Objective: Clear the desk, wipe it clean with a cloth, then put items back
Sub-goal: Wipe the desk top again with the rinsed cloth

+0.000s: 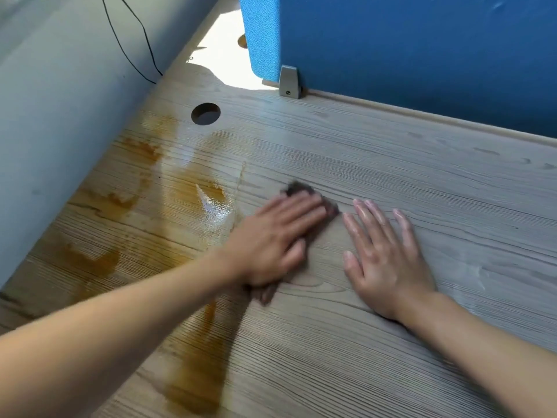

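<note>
Head view: desk [422, 164] has its L edge tight against the wall [60, 101]. Back edge runs under a blue divider [422, 55], fixed by a grey clamp [290, 82]. Round cable hole [206, 114] sits near the back-L corner. A black cable [141, 34] hangs down the wall to the desk edge. Brown spill [99, 263] streaks the L part of the desk, from by the hole to the near edge, w/ a shiny wet patch just L of the L hand [280, 239]. Bare wood lies R of both hands and btwn hands & divider.

Dark cloth [298, 188] is mid-desk under the L hand, which lies flat on it, fingers fairly straight, pressing. Cloth pokes out past the fingertips and by the wrist. Hand and cloth are blurred. R hand [388, 257] lies palm down on bare wood just R of the cloth, fingers straight & spread. Its fingertip is near the cloth's R corner; can't tell if touching.
</note>
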Action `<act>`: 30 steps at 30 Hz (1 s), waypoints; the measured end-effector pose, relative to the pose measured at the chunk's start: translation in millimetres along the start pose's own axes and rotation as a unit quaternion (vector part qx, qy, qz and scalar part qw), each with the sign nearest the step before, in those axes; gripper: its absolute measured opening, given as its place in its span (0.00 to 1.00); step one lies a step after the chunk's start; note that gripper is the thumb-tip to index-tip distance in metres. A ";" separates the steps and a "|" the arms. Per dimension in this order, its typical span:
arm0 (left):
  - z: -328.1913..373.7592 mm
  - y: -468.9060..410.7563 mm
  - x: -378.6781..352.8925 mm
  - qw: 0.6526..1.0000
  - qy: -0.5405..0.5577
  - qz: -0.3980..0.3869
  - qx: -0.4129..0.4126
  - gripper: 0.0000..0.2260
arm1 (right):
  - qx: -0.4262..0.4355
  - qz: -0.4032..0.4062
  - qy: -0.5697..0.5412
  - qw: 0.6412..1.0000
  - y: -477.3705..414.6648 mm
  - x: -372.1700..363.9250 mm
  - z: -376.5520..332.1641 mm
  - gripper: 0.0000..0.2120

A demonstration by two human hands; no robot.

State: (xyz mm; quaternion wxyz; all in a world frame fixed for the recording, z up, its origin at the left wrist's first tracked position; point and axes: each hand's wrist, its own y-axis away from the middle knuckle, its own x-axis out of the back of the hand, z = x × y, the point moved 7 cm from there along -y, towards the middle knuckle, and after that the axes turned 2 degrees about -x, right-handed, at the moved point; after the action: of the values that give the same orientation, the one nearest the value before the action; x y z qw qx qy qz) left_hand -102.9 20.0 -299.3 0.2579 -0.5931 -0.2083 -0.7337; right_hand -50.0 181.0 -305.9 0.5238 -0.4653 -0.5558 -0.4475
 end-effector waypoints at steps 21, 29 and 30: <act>-45.8 14.1 8.0 0.976 -0.030 0.024 0.216 0.29 | -0.034 0.006 -0.018 0.999 44.0 -1.0 -33.7 0.30; 77.7 89.3 -10.6 0.999 -0.017 -0.013 -0.026 0.29 | -0.029 0.012 -0.003 1.000 40.5 -1.6 -36.1 0.31; 77.4 90.3 -9.9 0.998 -0.002 -0.020 -0.059 0.29 | -0.029 0.014 0.000 0.999 40.8 -0.5 -35.8 0.31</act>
State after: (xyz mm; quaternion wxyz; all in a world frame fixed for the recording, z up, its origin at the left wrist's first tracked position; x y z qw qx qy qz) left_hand 14.1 -1.8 -292.7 0.2076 -0.6046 -0.1771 -0.7483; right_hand -3.8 152.5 -304.2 0.5160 -0.4881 -0.5359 -0.4564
